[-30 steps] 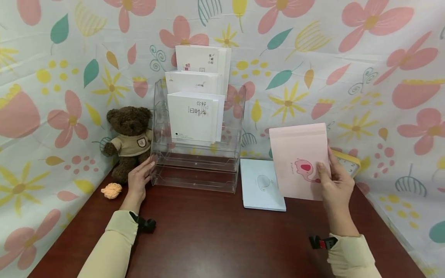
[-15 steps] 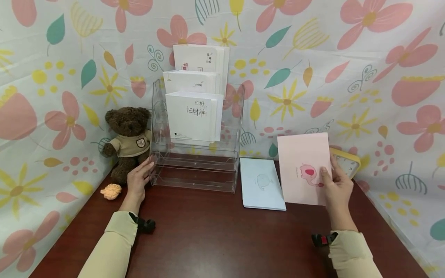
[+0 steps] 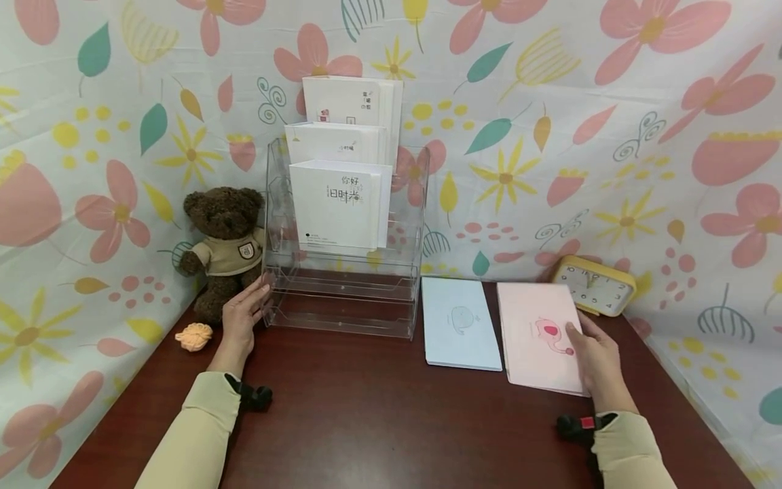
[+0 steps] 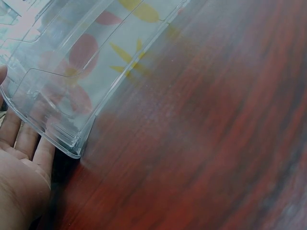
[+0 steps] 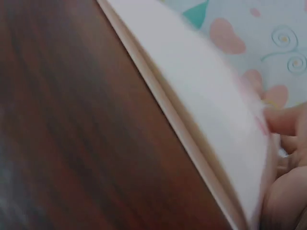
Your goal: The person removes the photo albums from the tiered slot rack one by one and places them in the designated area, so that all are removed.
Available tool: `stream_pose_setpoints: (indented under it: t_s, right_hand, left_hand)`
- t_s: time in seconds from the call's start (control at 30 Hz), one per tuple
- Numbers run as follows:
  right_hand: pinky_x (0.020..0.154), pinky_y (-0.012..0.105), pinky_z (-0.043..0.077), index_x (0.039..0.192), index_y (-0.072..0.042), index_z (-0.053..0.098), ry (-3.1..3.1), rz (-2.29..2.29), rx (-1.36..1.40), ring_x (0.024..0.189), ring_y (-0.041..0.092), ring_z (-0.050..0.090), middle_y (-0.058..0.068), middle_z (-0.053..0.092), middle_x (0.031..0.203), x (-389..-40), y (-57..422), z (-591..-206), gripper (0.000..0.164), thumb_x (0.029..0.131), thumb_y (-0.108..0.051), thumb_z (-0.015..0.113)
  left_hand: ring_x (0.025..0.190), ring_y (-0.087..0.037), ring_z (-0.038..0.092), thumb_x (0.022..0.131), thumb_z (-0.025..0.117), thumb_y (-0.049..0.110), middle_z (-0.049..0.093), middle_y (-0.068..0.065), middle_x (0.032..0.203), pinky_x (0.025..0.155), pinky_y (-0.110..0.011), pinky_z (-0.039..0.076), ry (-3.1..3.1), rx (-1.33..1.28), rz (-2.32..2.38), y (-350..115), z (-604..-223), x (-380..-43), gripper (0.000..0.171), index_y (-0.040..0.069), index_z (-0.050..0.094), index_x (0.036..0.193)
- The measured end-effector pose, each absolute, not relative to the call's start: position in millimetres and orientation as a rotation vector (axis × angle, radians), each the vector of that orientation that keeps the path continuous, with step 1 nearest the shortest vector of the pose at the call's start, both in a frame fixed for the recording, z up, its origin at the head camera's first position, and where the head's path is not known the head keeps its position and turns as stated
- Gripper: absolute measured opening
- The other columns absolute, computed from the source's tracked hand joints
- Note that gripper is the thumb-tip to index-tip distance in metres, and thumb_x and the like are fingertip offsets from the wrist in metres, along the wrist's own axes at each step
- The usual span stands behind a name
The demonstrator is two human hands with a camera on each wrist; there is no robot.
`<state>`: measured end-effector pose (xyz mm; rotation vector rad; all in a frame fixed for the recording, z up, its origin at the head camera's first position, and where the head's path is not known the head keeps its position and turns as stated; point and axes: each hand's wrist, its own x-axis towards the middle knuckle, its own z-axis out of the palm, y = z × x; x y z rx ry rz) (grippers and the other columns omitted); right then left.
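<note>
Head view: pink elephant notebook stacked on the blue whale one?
No, the pink elephant notebook is beside the blue whale notebook, with brown tabletop showing between them.

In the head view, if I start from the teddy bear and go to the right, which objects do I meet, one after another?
Brown teddy bear → clear rack holding white books → light blue notebook → pink notebook → yellow clock.

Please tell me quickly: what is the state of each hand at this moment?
Left hand: open, fingers against the side of the clear rack.
Right hand: closed, holding the right edge of the pink notebook.
</note>
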<state>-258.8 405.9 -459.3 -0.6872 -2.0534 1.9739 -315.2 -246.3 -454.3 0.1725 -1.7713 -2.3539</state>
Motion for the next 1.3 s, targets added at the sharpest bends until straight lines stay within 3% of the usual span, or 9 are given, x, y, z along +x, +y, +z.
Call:
stream_pose_setpoints:
  t_s: [0.13, 0.37, 0.5, 0.63, 0.8, 1.07, 1.2, 1.3]
  right_hand:
    - [0.077, 0.018, 0.043, 0.159, -0.023, 0.034, -2.326, 1.774, -0.711, 0.112, 0.015, 0.048, 0.013, 0.030, 0.162, -259, 412, -467, 0.075, 0.096, -0.051, 0.064]
    - [0.090, 0.029, 0.038, 0.159, -0.020, 0.033, -2.366, 1.719, -0.691, 0.130, 0.025, 0.040, 0.013, 0.027, 0.164, -262, 410, -471, 0.076, 0.096, -0.051, 0.063]
    - [0.083, 0.022, 0.042, 0.159, -0.021, 0.036, -2.350, 1.695, -0.665, 0.119, 0.017, 0.048, 0.014, 0.034, 0.160, -261, 408, -471, 0.075, 0.096, -0.050, 0.064]
    - [0.076, 0.015, 0.046, 0.157, -0.018, 0.040, -2.201, 1.856, -0.526, 0.103, 0.005, 0.054, 0.006, 0.051, 0.144, -258, 410, -471, 0.069, 0.097, -0.034, 0.069]
    - [0.080, 0.014, 0.047, 0.157, -0.008, 0.037, -2.053, 2.095, -0.203, 0.103, 0.000, 0.057, -0.011, 0.060, 0.118, -254, 417, -472, 0.064, 0.098, -0.007, 0.064]
    - [0.071, 0.015, 0.048, 0.154, -0.017, 0.044, -2.317, 1.740, -0.276, 0.089, -0.005, 0.060, -0.023, 0.063, 0.105, -254, 419, -475, 0.064, 0.096, -0.020, 0.071]
    - [0.073, 0.012, 0.045, 0.155, -0.014, 0.041, -2.403, 1.510, -0.317, 0.096, -0.006, 0.057, 0.000, 0.067, 0.122, -255, 416, -475, 0.064, 0.098, -0.024, 0.069]
    - [0.078, 0.014, 0.040, 0.155, -0.011, 0.040, -2.477, 1.347, -0.334, 0.111, 0.008, 0.057, 0.020, 0.060, 0.137, -257, 413, -475, 0.063, 0.099, -0.028, 0.066]
  left_hand:
    - [0.115, -0.006, 0.064, 0.094, 0.074, 0.032, 0.067, 0.013, 0.128, 0.091, -0.024, 0.051, -1.787, 0.175, -2.346, -246, -454, -314, 0.052, 0.019, 0.060, 0.142]
    - [0.119, -0.007, 0.062, 0.094, 0.074, 0.034, 0.063, 0.009, 0.136, 0.093, -0.025, 0.049, -1.817, 0.178, -2.329, -246, -453, -314, 0.053, 0.020, 0.059, 0.143]
    - [0.118, -0.007, 0.062, 0.094, 0.074, 0.034, 0.063, 0.007, 0.136, 0.093, -0.025, 0.050, -1.811, 0.177, -2.333, -246, -453, -314, 0.053, 0.020, 0.060, 0.143]
    - [0.117, -0.007, 0.063, 0.094, 0.074, 0.033, 0.065, 0.008, 0.133, 0.092, -0.024, 0.051, -1.805, 0.179, -2.330, -246, -453, -314, 0.052, 0.020, 0.060, 0.142]
    - [0.118, -0.008, 0.063, 0.094, 0.074, 0.033, 0.065, 0.010, 0.132, 0.090, -0.023, 0.051, -1.804, 0.182, -2.328, -246, -454, -314, 0.053, 0.020, 0.060, 0.143]
    - [0.120, -0.010, 0.062, 0.094, 0.074, 0.032, 0.067, 0.009, 0.130, 0.091, -0.024, 0.051, -1.789, 0.159, -2.333, -245, -454, -315, 0.052, 0.018, 0.060, 0.142]
    - [0.119, -0.009, 0.062, 0.094, 0.075, 0.032, 0.066, 0.009, 0.131, 0.091, -0.023, 0.051, -1.793, 0.161, -2.337, -246, -454, -315, 0.053, 0.019, 0.060, 0.142]
    - [0.119, -0.008, 0.063, 0.093, 0.075, 0.032, 0.065, 0.008, 0.132, 0.091, -0.024, 0.051, -1.794, 0.166, -2.340, -246, -453, -314, 0.053, 0.019, 0.060, 0.142]
